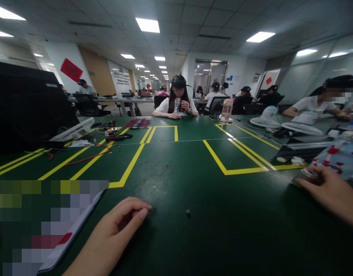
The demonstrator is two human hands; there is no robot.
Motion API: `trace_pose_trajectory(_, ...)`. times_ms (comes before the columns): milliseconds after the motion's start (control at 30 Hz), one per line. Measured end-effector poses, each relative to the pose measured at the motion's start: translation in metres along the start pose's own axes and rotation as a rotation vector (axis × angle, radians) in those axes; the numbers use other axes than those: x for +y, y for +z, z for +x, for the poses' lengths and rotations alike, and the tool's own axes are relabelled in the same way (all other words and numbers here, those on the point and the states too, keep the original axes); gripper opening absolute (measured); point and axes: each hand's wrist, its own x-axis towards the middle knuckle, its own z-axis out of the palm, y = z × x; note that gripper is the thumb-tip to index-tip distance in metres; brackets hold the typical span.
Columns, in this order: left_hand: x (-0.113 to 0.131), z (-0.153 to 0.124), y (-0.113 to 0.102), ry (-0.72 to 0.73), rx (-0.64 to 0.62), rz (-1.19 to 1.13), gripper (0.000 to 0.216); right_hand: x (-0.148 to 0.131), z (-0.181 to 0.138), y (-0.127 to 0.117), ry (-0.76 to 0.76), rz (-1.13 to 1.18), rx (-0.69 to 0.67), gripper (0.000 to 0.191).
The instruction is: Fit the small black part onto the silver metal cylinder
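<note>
My left hand (pixel 116 226) rests low over the green table, fingers curled and thumb close to the index fingertip. A small dark smudge shows at its fingertips; I cannot make out whether this is a part or a shadow. To the right of that hand a tiny black cylindrical piece (pixel 188 212) with a pale centre lies on the table. At the right edge my right hand (pixel 331 191) has thumb and fingers around a small round greyish object (pixel 308 174), blurred and partly hidden by the fingers.
A tablet-like device (pixel 79 226), mostly pixelated, lies at left. Yellow tape (pixel 245 171) marks the green table (pixel 165 172). Wires (pixel 90 157) and a small device (pixel 111 132) lie far left; fans (pixel 265 119) and a bottle (pixel 227 111) stand far right. A person (pixel 176 99) sits opposite.
</note>
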Motion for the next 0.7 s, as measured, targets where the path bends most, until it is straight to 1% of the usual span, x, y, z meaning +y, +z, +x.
trace_pose_trajectory(100,-0.001,0.001,0.001,-0.019,-0.011,0.006,0.018,0.016,0.007,-0.002,-0.006,-0.047,-0.044,0.057)
trace_pose_trajectory(133,-0.001,0.001,0.001,-0.026,-0.015,0.006,0.019,0.016,0.007,0.000,-0.016,-0.092,-0.022,0.060)
trace_pose_trajectory(167,0.000,0.001,0.002,-0.033,-0.014,0.004,0.019,0.013,0.005,0.002,-0.046,-0.159,0.036,0.065)
trace_pose_trajectory(233,0.000,0.000,0.002,-0.042,-0.007,-0.003,0.019,-0.006,-0.005,0.008,-0.159,-0.293,0.222,0.077)
trace_pose_trajectory(267,0.001,0.000,0.002,-0.045,-0.003,-0.006,0.019,-0.023,-0.014,0.012,-0.244,-0.316,0.291,0.080)
trace_pose_trajectory(300,0.001,0.000,0.002,-0.047,0.003,-0.010,0.019,-0.043,-0.027,0.015,-0.342,-0.290,0.296,0.078)
trace_pose_trajectory(333,0.000,0.000,0.002,-0.048,0.011,-0.015,0.019,-0.068,-0.043,0.019,-0.434,-0.223,0.239,0.071)
trace_pose_trajectory(367,0.000,-0.001,0.002,-0.049,0.015,-0.020,0.019,-0.095,-0.061,0.023,-0.524,-0.117,0.107,0.062)
trace_pose_trajectory(400,-0.001,-0.001,0.002,-0.054,0.018,-0.024,0.019,-0.123,-0.079,0.027,-0.617,-0.014,-0.111,0.055)
trace_pose_trajectory(433,-0.002,-0.002,0.001,-0.062,0.020,-0.026,0.019,-0.152,-0.097,0.031,-0.668,0.081,-0.295,0.051)
trace_pose_trajectory(467,-0.003,-0.002,0.001,-0.070,0.017,-0.027,0.019,-0.179,-0.112,0.035,-0.704,0.156,-0.411,0.050)
trace_pose_trajectory(500,-0.004,-0.003,0.000,-0.080,0.009,-0.027,0.019,-0.202,-0.125,0.038,-0.730,0.213,-0.485,0.049)
trace_pose_trajectory(567,-0.006,-0.004,-0.001,-0.096,-0.001,-0.025,0.019,-0.236,-0.139,0.043,-0.761,0.288,-0.569,0.036)
trace_pose_trajectory(600,-0.007,-0.004,-0.001,-0.105,-0.001,-0.026,0.019,-0.245,-0.140,0.044,-0.768,0.314,-0.591,0.027)
trace_pose_trajectory(633,-0.007,-0.004,-0.002,-0.114,-0.002,-0.030,0.019,-0.248,-0.138,0.043,-0.770,0.338,-0.602,0.021)
trace_pose_trajectory(700,-0.008,-0.004,-0.001,-0.130,-0.004,-0.039,0.020,-0.238,-0.123,0.036,-0.761,0.376,-0.557,0.020)
